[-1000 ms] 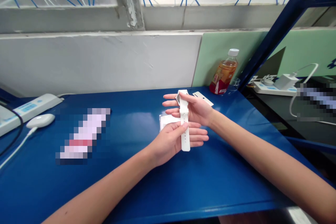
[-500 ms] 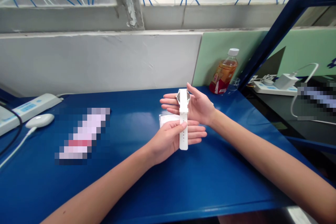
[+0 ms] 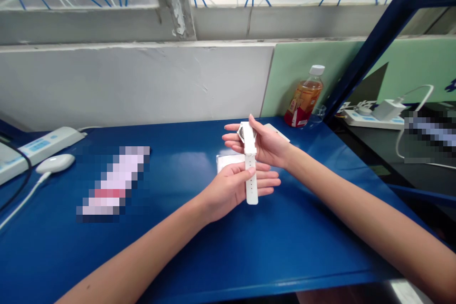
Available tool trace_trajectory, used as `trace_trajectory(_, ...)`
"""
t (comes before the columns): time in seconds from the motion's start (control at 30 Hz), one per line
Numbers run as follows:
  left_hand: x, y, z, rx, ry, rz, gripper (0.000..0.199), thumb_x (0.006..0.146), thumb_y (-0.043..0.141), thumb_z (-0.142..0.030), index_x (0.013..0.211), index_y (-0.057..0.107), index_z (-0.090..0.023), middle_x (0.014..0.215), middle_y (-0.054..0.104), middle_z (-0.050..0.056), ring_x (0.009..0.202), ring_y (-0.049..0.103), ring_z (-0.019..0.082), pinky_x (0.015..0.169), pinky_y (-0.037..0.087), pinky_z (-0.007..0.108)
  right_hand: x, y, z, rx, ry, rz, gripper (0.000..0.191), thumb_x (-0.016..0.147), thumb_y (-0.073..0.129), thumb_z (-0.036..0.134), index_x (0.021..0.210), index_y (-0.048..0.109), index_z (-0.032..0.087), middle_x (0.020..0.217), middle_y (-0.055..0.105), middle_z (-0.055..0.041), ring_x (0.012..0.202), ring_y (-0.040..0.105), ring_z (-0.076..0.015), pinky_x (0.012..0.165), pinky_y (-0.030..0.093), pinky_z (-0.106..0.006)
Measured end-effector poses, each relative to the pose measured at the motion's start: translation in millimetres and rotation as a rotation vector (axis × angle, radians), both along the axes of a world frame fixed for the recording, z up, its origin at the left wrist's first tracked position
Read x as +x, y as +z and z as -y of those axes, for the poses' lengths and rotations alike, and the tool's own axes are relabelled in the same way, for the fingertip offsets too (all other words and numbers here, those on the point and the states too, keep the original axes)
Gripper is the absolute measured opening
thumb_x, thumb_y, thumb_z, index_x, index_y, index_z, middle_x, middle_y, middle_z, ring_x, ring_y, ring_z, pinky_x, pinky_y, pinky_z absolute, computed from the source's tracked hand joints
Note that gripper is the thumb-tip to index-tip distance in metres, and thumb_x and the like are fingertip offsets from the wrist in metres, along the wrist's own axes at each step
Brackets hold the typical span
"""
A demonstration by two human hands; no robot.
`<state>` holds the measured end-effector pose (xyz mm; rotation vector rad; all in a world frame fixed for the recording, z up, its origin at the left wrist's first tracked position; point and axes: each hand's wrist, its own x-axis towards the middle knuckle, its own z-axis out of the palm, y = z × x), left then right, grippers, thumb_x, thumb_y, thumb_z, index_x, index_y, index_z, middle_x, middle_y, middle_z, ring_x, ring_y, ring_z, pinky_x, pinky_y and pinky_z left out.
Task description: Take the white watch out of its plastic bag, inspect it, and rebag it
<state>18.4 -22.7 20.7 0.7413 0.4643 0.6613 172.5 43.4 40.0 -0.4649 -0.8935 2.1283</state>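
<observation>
A white wristwatch [image 3: 251, 145] lies lengthwise across both my hands, its strap pointing toward me and its buckle near the middle. My left hand [image 3: 231, 185] grips the lower strap between thumb and palm, its fingers stretched out beneath. My right hand [image 3: 269, 145] is behind it, palm up, bearing the watch head on its fingers, with the thumb against the top of the strap. Part of the watch face is hidden under the strap. A white packet [image 3: 224, 160] lies on the desk behind my left hand, partly covered by it.
On the blue desk [image 3: 185, 256] lie a blurred phone-like object [image 3: 116, 180], a white rounded device [image 3: 55, 164] on a cable and a power strip [image 3: 46, 147]. A drink bottle [image 3: 304, 99] stands at the back right. A pale flat object [image 3: 276, 132] lies behind my right hand.
My right hand has shifted slightly right, and its thumb has come in against the watch. The watch has tilted a little, its lower strap end moving right. My left hand is nearly still.
</observation>
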Motion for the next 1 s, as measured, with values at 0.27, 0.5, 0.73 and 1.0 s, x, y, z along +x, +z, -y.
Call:
trace_trajectory(0.27, -3.0, 8.8, -4.2, -0.057, 0.009, -0.137, 0.034, 0.103, 0.039, -0.016, 0.106, 0.069, 0.0, 0.111, 0.071, 0.025, 0.1, 0.072, 0.029, 0.094, 0.052, 0.043, 5.1, 4.2, 0.6, -0.025, 0.032, -0.02, 0.073, 0.102, 0.013, 0.054, 0.122, 0.057, 0.0, 0.116, 0.07, -0.0211, 0.109, 0.067, -0.0256, 0.105, 0.045, -0.039)
trace_trajectory(0.5, -5.2, 9.4, -6.8, -0.026, -0.015, -0.09, 0.033, 0.102, 0.04, -0.015, 0.106, 0.069, -0.001, 0.109, 0.072, 0.023, 0.101, 0.072, 0.029, 0.092, 0.054, 0.04, 7.5, 8.6, 3.3, -0.021, 0.031, -0.027, 0.084, 0.098, 0.01, 0.064, 0.127, 0.054, -0.001, 0.122, 0.067, -0.0231, 0.111, 0.065, -0.03, 0.107, 0.04, -0.048)
trace_trajectory(0.73, -5.4, 7.5, -7.3, -0.032, -0.029, -0.059, 0.033, 0.103, 0.04, -0.016, 0.107, 0.069, -0.001, 0.11, 0.071, 0.024, 0.102, 0.071, 0.03, 0.09, 0.055, 0.04, 8.4, 7.6, 3.1, 0.002, 0.049, -0.037, 0.087, 0.095, 0.01, 0.068, 0.128, 0.053, 0.001, 0.125, 0.065, -0.0221, 0.115, 0.062, -0.0299, 0.109, 0.038, -0.049)
trace_trajectory(1.0, -4.4, 7.6, -6.2, -0.033, -0.01, -0.087, 0.033, 0.102, 0.04, -0.015, 0.105, 0.069, -0.002, 0.11, 0.072, 0.023, 0.1, 0.072, 0.029, 0.089, 0.055, 0.04, 9.4, 8.4, 3.2, 0.034, 0.083, -0.026, 0.081, 0.095, 0.014, 0.068, 0.129, 0.055, 0.007, 0.126, 0.065, -0.0187, 0.114, 0.063, -0.0293, 0.109, 0.036, -0.05)
